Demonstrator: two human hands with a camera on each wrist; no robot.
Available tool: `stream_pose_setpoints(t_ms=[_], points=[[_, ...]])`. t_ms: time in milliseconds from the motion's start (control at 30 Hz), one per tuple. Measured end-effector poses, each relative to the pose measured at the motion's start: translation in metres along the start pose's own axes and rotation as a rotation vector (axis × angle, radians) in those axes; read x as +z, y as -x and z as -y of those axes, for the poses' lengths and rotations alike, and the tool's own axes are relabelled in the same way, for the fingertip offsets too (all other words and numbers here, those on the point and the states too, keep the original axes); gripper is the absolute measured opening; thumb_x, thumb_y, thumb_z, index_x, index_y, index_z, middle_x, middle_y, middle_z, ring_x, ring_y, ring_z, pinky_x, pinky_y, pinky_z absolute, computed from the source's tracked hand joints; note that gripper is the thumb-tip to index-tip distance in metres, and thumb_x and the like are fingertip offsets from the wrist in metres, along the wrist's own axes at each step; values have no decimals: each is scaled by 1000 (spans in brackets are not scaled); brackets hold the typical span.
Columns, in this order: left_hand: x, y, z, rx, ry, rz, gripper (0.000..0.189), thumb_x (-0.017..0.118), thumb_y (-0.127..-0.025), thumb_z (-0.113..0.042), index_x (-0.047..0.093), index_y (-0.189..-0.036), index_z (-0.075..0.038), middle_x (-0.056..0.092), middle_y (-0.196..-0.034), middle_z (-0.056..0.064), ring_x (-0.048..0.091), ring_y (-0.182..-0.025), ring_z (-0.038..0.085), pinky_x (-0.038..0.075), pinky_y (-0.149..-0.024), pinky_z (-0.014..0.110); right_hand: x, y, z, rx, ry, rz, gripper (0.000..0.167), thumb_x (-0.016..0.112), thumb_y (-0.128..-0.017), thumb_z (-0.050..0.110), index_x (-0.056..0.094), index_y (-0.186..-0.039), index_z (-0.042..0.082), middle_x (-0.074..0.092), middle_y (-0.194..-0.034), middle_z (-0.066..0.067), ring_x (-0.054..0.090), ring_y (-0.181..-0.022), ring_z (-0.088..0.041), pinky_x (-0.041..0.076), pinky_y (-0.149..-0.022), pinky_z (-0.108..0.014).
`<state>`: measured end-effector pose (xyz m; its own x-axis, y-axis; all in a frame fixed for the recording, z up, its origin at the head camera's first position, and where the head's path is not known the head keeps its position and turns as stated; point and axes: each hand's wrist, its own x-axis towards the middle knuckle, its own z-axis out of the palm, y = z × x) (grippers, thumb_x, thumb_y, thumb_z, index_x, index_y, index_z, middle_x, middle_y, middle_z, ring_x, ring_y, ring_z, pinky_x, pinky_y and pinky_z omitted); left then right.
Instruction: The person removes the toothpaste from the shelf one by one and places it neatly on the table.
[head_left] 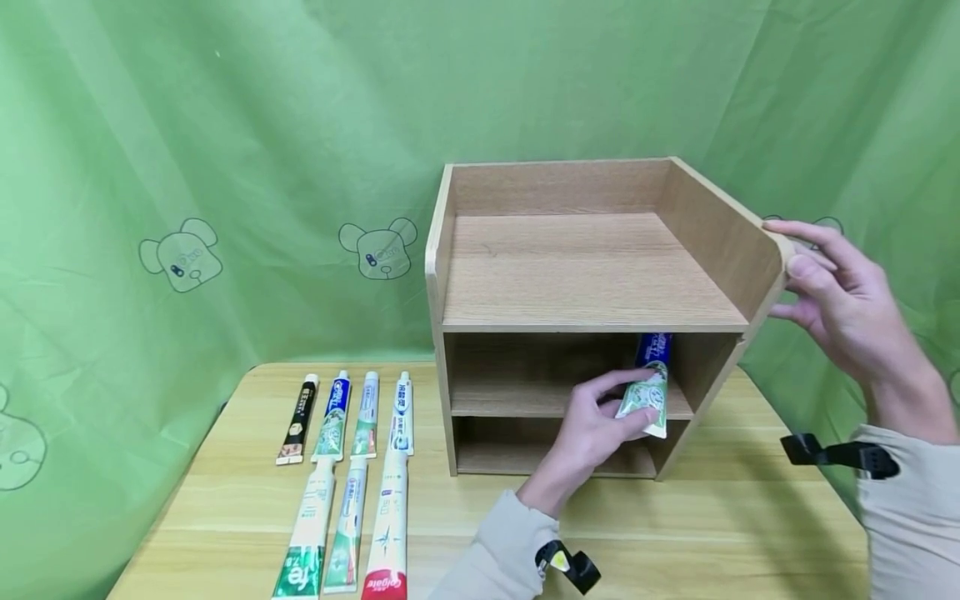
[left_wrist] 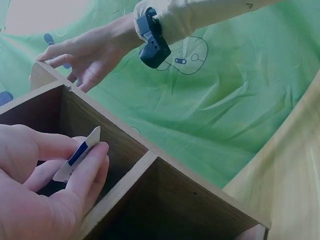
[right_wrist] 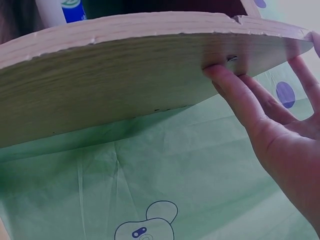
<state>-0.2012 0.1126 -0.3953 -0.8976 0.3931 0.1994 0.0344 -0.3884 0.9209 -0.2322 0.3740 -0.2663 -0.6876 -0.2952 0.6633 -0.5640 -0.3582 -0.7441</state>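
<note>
My left hand (head_left: 588, 429) pinches a green, white and blue toothpaste tube (head_left: 648, 398) by its flat end. The tube's blue part reaches into the upper of the two open compartments, at the right side of a wooden shelf unit (head_left: 585, 275); its far tip is hidden. The left wrist view shows the crimped tube end (left_wrist: 80, 152) between thumb and fingers. High on the shelf's right side panel (right_wrist: 150, 75), my right hand (head_left: 847, 292) rests its fingers on the outer face and top edge. Those fingers are extended and loosely spread.
Several toothpaste tubes lie in two rows on the left of the wooden table (head_left: 202, 517), among them a black tube (head_left: 297, 421) and a red-ended white tube (head_left: 387, 525). A green curtain (head_left: 285, 125) hangs behind the table.
</note>
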Motion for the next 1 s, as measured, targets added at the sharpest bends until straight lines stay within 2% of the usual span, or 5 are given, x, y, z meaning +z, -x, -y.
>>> stream_pose_setpoints(t_ms=[267, 533, 800, 1000], points=[[-4, 7, 2, 41, 19, 11, 52, 70, -85, 13, 72, -129, -15, 71, -105, 3, 71, -91, 11, 62, -75, 26, -2, -1, 1, 7, 18, -9, 46, 29, -106, -13, 29, -151, -15, 63, -131, -24, 67, -112, -30, 61, -85, -40], [-8, 18, 2, -11, 16, 19, 58, 72, -83, 14, 72, -129, -21, 71, -109, 3, 72, -93, 14, 62, -77, 27, -3, 1, -1, 13, 26, -10, 46, 29, -106, -13, 30, -152, -14, 61, -134, -24, 66, -113, -30, 61, -85, -40], [-14, 28, 0, 32, -22, 39, 59, 73, -81, 13, 70, -131, -18, 61, -121, 1, 71, -98, 14, 62, -78, 30, -3, 1, -1, 16, 36, -19, 46, 29, -106, -13, 30, -152, -14, 60, -136, -24, 66, -113, -30, 61, -85, -40], [-19, 33, -2, 34, -34, 43, 59, 76, -79, 13, 71, -130, -17, 64, -119, 2, 71, -98, 15, 63, -75, 30, -2, 1, -1, 13, 21, -25, 46, 30, -106, -13, 30, -152, -14, 59, -136, -25, 67, -112, -30, 61, -85, -40]])
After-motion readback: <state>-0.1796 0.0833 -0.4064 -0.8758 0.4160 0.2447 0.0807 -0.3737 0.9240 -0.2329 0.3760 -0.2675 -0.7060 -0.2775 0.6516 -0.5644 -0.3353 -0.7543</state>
